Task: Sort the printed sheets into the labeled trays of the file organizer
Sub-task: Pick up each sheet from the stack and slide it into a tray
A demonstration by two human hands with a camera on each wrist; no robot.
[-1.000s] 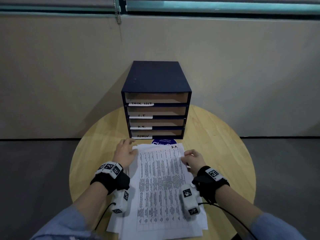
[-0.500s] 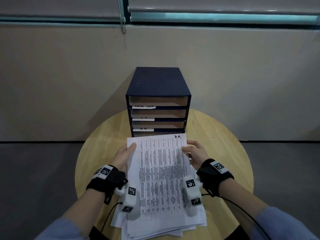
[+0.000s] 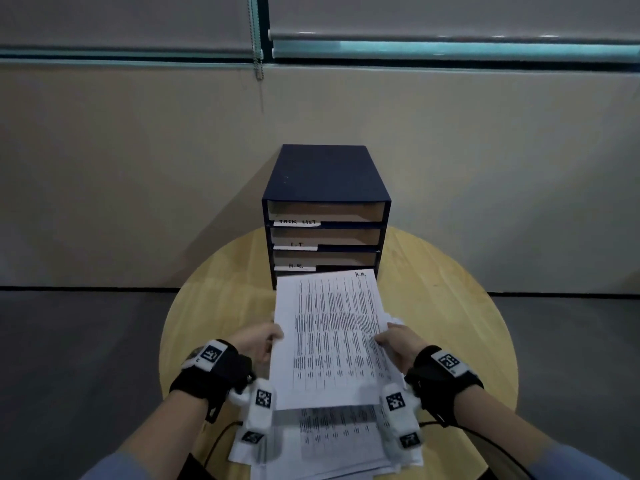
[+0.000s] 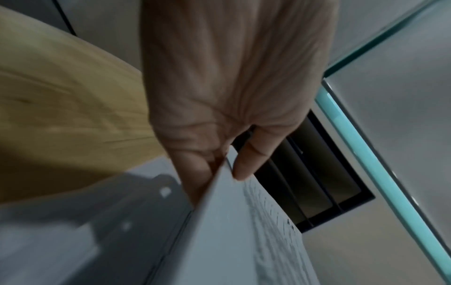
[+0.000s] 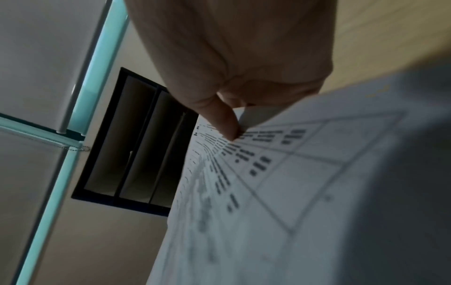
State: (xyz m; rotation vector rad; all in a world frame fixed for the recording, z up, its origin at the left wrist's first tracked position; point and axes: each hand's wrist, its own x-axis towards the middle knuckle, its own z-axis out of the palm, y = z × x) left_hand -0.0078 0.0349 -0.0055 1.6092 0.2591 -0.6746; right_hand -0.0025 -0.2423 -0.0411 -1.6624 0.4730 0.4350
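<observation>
Pinching thin printed sheet [image 3: 329,337] w/ both hands, boxy navy organizer [image 3: 325,174] behind

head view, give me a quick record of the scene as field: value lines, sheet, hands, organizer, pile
sheet held: printed sheet, handwritten "H.R." at its top right corner, lifted off the pile
left hand: pinches the sheet's left edge
right hand: pinches the sheet's right edge
organizer: dark blue file organizer, tray labels TASK LIST, I.T., H.R. readable; bottom tray hidden behind the sheet
trays in view: no sheets seen inside
pile: remaining sheets on the round wooden table
</observation>
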